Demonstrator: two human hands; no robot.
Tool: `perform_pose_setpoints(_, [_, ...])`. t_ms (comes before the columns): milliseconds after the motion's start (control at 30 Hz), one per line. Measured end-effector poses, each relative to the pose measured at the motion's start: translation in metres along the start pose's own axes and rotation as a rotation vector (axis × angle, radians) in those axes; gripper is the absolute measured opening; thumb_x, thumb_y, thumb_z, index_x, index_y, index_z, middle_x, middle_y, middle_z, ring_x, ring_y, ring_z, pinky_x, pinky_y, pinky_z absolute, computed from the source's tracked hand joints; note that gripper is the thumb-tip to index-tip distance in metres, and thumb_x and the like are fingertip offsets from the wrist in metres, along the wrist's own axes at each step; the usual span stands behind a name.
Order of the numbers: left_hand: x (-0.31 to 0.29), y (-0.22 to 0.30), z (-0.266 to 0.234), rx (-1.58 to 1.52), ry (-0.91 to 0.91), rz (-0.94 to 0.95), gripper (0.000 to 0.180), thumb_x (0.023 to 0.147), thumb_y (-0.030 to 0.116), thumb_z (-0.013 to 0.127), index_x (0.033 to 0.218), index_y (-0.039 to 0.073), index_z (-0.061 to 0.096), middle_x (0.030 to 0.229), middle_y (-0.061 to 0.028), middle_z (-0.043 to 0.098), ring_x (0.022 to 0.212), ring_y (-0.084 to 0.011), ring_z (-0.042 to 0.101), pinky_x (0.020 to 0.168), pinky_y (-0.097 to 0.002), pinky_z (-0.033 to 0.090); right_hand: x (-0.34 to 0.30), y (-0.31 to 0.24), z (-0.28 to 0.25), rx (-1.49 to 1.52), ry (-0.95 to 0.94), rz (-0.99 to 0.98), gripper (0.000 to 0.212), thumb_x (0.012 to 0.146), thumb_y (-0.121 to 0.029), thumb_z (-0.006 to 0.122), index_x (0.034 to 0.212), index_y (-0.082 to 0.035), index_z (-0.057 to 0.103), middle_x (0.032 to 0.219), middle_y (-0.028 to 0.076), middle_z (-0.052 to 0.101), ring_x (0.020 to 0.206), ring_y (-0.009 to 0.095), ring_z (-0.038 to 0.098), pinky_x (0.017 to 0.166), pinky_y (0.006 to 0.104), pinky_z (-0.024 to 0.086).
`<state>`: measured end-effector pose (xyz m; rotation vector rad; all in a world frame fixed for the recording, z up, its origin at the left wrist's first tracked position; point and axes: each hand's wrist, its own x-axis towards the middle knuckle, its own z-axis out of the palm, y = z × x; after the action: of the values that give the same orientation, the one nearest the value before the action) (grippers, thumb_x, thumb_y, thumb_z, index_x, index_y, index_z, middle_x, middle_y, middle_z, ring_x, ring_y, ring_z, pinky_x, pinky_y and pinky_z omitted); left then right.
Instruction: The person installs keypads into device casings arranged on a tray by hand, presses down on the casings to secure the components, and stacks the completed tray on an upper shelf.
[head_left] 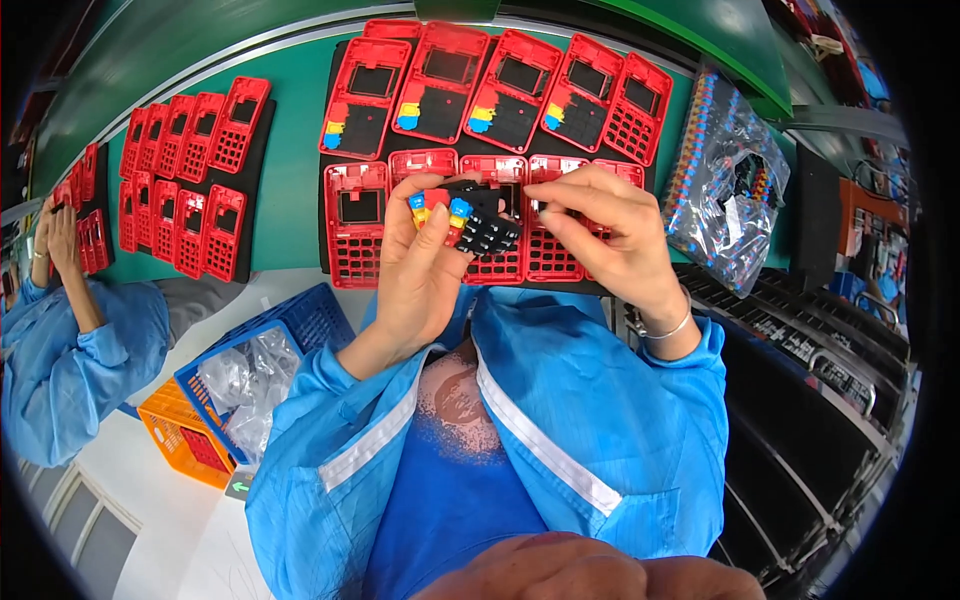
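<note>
My left hand [418, 270] is closed around several black rubber keypads [490, 232] with blue, yellow and red keys. To its right, my right hand [622, 228] is raised with thumb and fingertips in a pinch; what it holds, if anything, is too small to make out. Beneath both hands lies a row of red plastic casings [355, 262] with square key holes, partly hidden by my fingers. In the farther row, several red casings [435, 85] have black keypads lying in them, coloured keys at their left edge. One casing [638, 108] at that row's right end shows bare key holes.
A clear plastic bag [722, 190] of keypads lies at the bench's right. More red casings [190, 225] stand in rows at the left. A co-worker's hands [62, 238] are farther left. Blue [325, 315] and orange crates [165, 425] sit below; a black rack [800, 440] is at right.
</note>
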<state>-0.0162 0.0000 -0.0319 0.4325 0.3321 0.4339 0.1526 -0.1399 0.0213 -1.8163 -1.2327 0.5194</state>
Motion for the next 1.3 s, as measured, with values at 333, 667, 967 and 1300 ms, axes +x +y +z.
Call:
perform_pose_setpoints(333, [-0.001, -0.013, 0.0, 0.068, -0.006, 0.055, 0.03, 0.109, 0.01, 0.053, 0.137, 0.011, 0.042, 0.142, -0.0188, 0.056, 0.129, -0.0304, 0.061, 0.112, -0.0497, 0.051, -0.01, 0.005, -0.014, -0.07, 0.154, -0.035, 0.026, 0.082, -0.002, 0.082, 0.108, -0.003, 0.078, 0.099, 0.011, 0.072, 0.083, 0.022, 0.07, 0.07, 0.0322, 0.056])
perform_pose_setpoints(667, [-0.003, -0.004, -0.005, 0.173, -0.023, 0.057, 0.032, 0.111, 0.012, 0.048, 0.142, 0.014, 0.039, 0.146, -0.0234, 0.051, 0.13, -0.0392, 0.06, 0.113, -0.0548, 0.05, -0.016, 0.061, -0.039, -0.943, 0.424, -0.154, 0.022, 0.083, -0.002, 0.076, 0.105, -0.003, 0.077, 0.099, 0.008, 0.073, 0.093, 0.026, 0.069, 0.083, 0.0387, 0.053])
perform_pose_setpoints(967, [-0.005, -0.004, -0.004, 0.176, -0.02, 0.043, 0.032, 0.111, 0.011, 0.048, 0.142, 0.013, 0.039, 0.146, -0.0238, 0.051, 0.13, -0.0398, 0.06, 0.113, -0.0549, 0.051, -0.008, 0.054, -0.05, -0.874, 0.459, -0.127, 0.017, 0.092, -0.009, 0.073, 0.107, -0.002, 0.076, 0.105, 0.012, 0.074, 0.1, 0.03, 0.07, 0.093, 0.0407, 0.053])
perform_pose_setpoints(1300, [-0.01, -0.003, -0.002, 0.19, -0.003, 0.041, 0.031, 0.111, 0.016, 0.048, 0.14, 0.012, 0.04, 0.146, -0.0252, 0.05, 0.133, -0.0431, 0.057, 0.115, -0.0579, 0.048, -0.003, 0.064, -0.059, -0.955, 0.261, -0.161, 0.016, 0.094, -0.012, 0.072, 0.104, -0.001, 0.076, 0.107, 0.011, 0.076, 0.101, 0.026, 0.071, 0.106, 0.0461, 0.048])
